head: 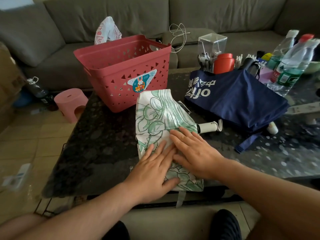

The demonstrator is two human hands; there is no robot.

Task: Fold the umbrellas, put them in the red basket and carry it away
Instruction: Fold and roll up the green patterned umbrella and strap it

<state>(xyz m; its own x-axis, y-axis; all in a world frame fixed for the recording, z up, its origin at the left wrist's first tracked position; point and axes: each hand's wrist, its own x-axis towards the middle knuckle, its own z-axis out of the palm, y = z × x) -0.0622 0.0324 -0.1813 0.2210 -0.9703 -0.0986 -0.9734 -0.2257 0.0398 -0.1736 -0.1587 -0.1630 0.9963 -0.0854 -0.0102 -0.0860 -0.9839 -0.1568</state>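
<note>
- Green umbrella (pixel 155 116) lies flat on the dark table (pixel 97 146), collapsed, its white-and-green canopy spread in folds; I see it just at 6 o'clock of the red basket (pixel 124 73), the top edge touching or nearly touching the basket's front wall.
- Its white handle (pixel 208 126) sticks out toward 3 o'clock.
- My left hand (pixel 154 168) lies palm down on the near part of the canopy, fingers straight and slightly spread, pressing the cloth, gripping nothing.
- My right hand (pixel 192 151) lies flat beside it at 2 o'clock, fingers straight and close together, tips pointing to 10 o'clock, also pressing; the two hands touch at the fingers.
- Blue umbrella (pixel 242 101) lies at 2 o'clock of the green one, loosely gathered, white lettering on top, its strap (pixel 247 142) trailing toward me.
- The basket stands upright at 12 o'clock on the table's far edge; I can't tell what is inside.
- Water bottles (pixel 292 61) and a red cup (pixel 223 64) stand at the far right.
- A pink stool (pixel 70 104) sits on the floor at 9 o'clock.
</note>
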